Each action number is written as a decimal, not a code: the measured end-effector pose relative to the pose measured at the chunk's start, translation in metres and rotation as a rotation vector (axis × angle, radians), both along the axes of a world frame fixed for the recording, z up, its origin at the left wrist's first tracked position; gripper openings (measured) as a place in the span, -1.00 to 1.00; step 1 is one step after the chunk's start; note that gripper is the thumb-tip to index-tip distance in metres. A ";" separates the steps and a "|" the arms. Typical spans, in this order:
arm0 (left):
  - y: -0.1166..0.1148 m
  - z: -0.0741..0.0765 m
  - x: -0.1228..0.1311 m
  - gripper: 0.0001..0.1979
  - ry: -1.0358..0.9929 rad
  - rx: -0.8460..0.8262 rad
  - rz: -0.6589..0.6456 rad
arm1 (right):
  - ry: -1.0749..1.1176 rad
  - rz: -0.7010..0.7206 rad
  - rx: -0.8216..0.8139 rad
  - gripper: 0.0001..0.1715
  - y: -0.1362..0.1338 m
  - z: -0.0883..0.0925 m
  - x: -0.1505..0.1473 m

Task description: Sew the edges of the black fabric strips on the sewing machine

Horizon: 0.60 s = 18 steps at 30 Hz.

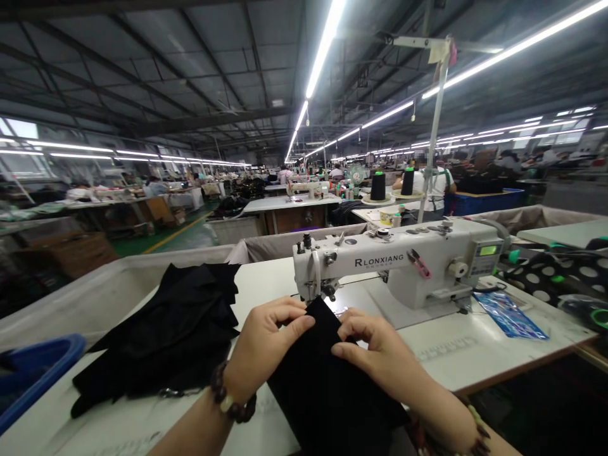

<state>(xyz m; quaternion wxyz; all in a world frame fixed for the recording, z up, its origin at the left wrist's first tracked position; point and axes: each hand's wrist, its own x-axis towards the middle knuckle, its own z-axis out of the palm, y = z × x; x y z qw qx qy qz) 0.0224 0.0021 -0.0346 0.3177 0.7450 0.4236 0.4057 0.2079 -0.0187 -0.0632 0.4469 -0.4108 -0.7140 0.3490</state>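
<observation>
A piece of black fabric (327, 380) stretches from the needle area of a white sewing machine (380, 259) down over the table's front edge. My left hand (270, 329) pinches its left edge between thumb and fingers, close to the presser foot. On the opposite edge, my right hand (368, 339) grips the cloth with thumb and curled fingers. The fabric's far corner lies just below the needle, and whether it sits under the foot cannot be made out. Left of my left hand, a pile of black fabric pieces (166, 329) rests on the white tabletop (251, 291).
Small metal scissors or tweezers (178, 392) lie by the pile. A blue tub (42, 373) stands at the left edge. Pink-handled snips (420, 265) hang on the machine, and a blue packet (513, 315) lies right. Thread cones (379, 186) and a co-worker (434, 187) are behind.
</observation>
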 end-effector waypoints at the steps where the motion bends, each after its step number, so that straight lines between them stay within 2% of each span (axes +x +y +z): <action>1: 0.000 -0.001 -0.001 -0.84 -0.019 0.000 0.009 | 0.014 0.000 -0.018 -0.80 -0.001 -0.001 0.001; 9: 0.001 -0.006 0.000 -0.86 -0.134 -0.013 0.103 | 0.118 -0.055 -0.259 -0.77 -0.006 0.000 -0.003; 18: 0.002 -0.009 -0.002 -0.84 -0.165 -0.004 0.149 | 0.137 -0.096 -0.202 -0.74 -0.002 -0.005 -0.011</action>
